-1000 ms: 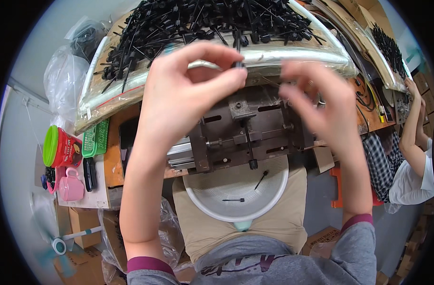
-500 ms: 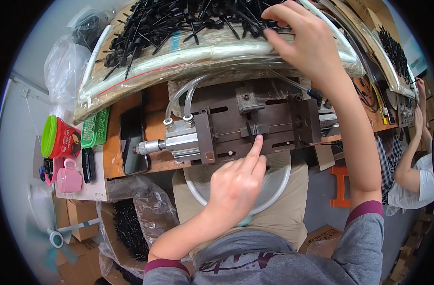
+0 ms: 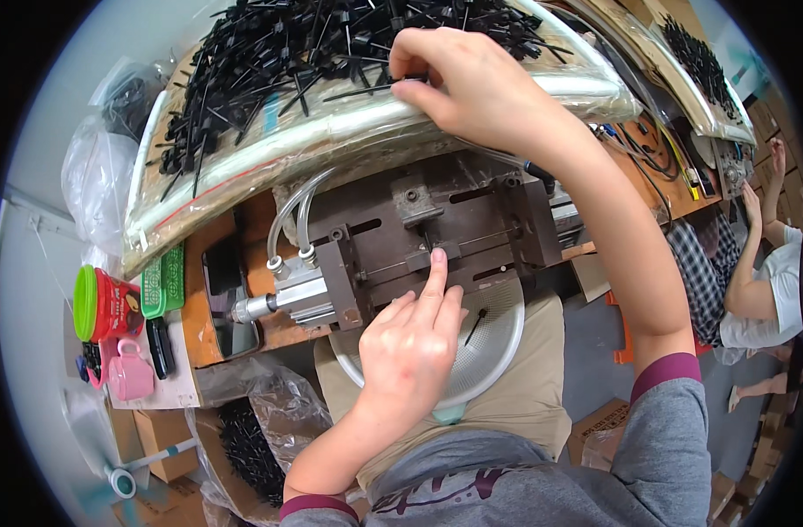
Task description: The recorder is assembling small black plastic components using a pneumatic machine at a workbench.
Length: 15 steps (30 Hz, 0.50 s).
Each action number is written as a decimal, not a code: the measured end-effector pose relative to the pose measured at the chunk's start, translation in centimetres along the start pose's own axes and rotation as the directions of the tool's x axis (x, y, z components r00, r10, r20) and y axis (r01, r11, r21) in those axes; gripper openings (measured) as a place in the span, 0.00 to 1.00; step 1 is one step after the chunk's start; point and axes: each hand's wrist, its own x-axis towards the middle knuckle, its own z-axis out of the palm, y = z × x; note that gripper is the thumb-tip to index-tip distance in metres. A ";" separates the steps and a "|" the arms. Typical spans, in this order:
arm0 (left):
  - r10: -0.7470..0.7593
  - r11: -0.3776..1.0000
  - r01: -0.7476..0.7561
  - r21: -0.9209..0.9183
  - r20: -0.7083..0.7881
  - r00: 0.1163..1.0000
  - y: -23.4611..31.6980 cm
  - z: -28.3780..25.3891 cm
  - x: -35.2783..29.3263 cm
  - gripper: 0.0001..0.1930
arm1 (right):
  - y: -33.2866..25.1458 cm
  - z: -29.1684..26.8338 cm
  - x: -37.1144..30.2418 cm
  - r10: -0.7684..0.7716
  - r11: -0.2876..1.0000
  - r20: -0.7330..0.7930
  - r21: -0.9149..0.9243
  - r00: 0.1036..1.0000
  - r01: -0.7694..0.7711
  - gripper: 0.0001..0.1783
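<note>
My left hand [image 3: 407, 356] reaches up to a dark metal clamping fixture [image 3: 379, 220]. Its index finger is stretched out, the tip on the small block at the fixture's middle, and it grips nothing. Beyond the fixture, my right hand [image 3: 471, 88] is closed in a pinch at the near edge of a heap of black plastic parts with thin stems [image 3: 278, 66]. One stem [image 3: 359, 90] sticks out to the left of its fingertips; the pinched end is hidden. A white perforated basin [image 3: 505, 351] rests on my lap, with a black stemmed part [image 3: 475, 327] in it.
Clear air hoses [image 3: 283, 206] rise from the silver cylinder [image 3: 309, 294]. A phone [image 3: 228, 290], a green basket [image 3: 162, 283], a red tub [image 3: 116, 307] and a pink cup [image 3: 131, 373] stand left. Another person's arm [image 3: 745, 263] shows at right. A box of black parts [image 3: 250, 448] sits below.
My right hand has come left and down to the heap's near edge, its fingers now pinched together. My left fingertip stays at the fixture. The view has shifted, exposing the part in the basin.
</note>
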 end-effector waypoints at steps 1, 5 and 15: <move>-0.009 1.000 0.009 -0.007 0.005 1.000 0.1 0.0 0.0 0.14 | -0.1 -0.1 -0.2 -0.021 0.999 -0.025 0.027 0.999 0.022 0.08; -0.048 0.999 0.048 -0.005 0.043 0.998 0.3 -0.5 0.1 0.13 | -1.7 -2.0 -1.6 0.032 0.989 -0.099 0.148 0.995 -0.017 0.07; 0.117 0.988 -0.146 -0.052 -0.368 0.922 -5.8 -6.1 11.0 0.09 | -9.5 -4.7 -11.5 0.379 0.835 0.041 0.415 0.924 -0.361 0.16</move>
